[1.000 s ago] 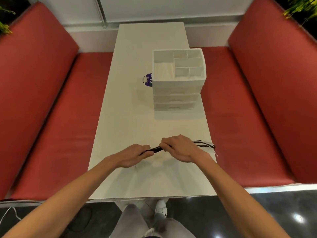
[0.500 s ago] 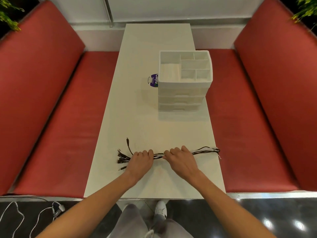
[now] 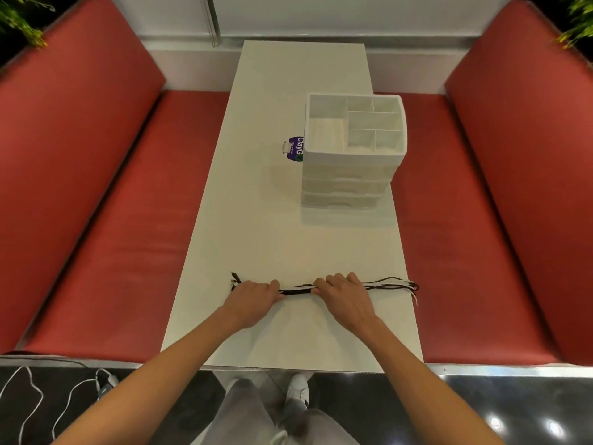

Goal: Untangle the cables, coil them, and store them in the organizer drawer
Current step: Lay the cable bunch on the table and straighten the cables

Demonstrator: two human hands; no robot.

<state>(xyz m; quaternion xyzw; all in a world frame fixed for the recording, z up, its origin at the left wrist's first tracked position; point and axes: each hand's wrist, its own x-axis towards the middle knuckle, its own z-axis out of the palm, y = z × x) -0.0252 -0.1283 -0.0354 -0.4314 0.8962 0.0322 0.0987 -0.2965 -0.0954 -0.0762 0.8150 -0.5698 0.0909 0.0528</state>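
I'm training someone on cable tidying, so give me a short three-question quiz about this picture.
1. True or false: every drawer of the white drawer organizer is shut.
2. Where is the purple ClayG label? A) at the organizer's left side B) on top of it C) in a drawer
3. What do the left hand and right hand both grip?
Key: 1 true; 2 A; 3 the cable bundle.
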